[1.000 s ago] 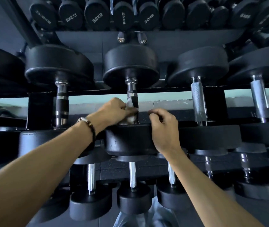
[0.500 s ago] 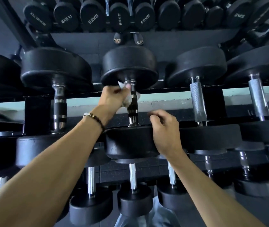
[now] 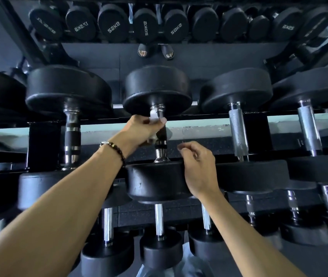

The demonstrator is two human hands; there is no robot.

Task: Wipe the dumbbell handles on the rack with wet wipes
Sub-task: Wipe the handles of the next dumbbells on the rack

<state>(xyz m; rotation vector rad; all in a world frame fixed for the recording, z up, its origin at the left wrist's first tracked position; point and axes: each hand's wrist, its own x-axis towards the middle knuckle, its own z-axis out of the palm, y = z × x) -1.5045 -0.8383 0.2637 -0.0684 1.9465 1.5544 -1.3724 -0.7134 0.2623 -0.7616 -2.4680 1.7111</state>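
A: so the wet wipe [image 3: 153, 119] is being pinched by the left hand [image 3: 141, 129] round the middle dumbbell's handle [image 3: 160, 136], up near the far head.

B: yep, and the near head [image 3: 157, 181] is being touched by the loosely curled right hand [image 3: 199, 168], nothing held.

A gym's weights area. A black steel rack [image 3: 45, 144] holds tiers of black rubber-headed dumbbells [image 3: 237, 124] with chrome handles, laid side by side. More dumbbells [image 3: 113, 23] line the top, their round ends stamped with weights in kilograms. Dark speckled rubber flooring [image 3: 131, 214] shows behind the lower tier.
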